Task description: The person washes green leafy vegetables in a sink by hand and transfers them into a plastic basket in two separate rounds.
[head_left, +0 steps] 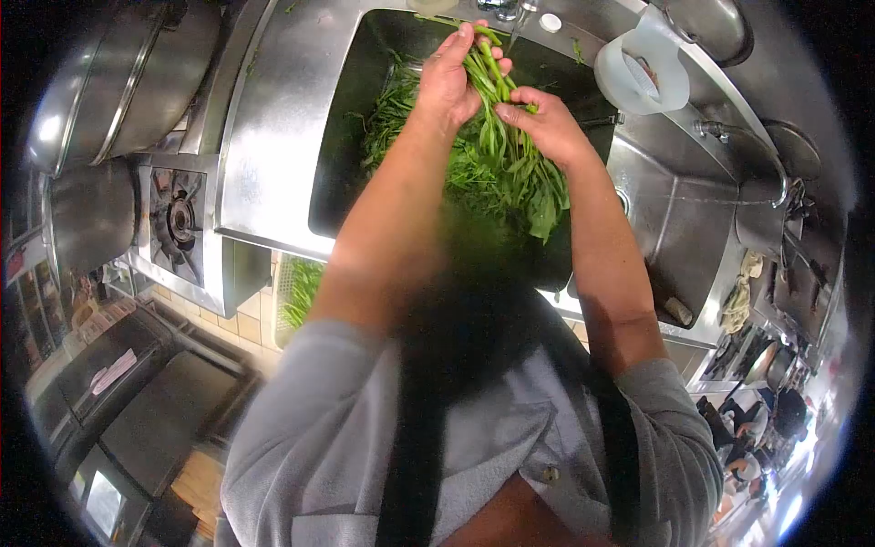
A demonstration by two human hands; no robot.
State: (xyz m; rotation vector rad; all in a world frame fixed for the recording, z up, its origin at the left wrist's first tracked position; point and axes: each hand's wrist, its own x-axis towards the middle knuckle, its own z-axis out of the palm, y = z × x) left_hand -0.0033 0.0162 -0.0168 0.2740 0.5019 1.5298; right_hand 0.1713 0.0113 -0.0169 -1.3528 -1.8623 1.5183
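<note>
A bunch of long-stemmed leafy greens [499,141] hangs over the sink, stems upward and leaves trailing down. My left hand [448,80] is closed around the upper stems, close to a thin stream of water from the tap [523,14]. Lower on the bunch, my right hand [549,126] pinches some stems between thumb and fingers. More loose greens [392,118] lie in the dark sink basin [335,182] below and beside my hands. Where the held leaves meet those underneath, the border is hard to make out.
To the right is a second steel sink [679,219] with a curved faucet [781,187]. A translucent white container [670,77] stands behind it. Steel counter [273,118] and a gas burner [182,219] are at left. Below the counter, a basket [285,283] holds greens.
</note>
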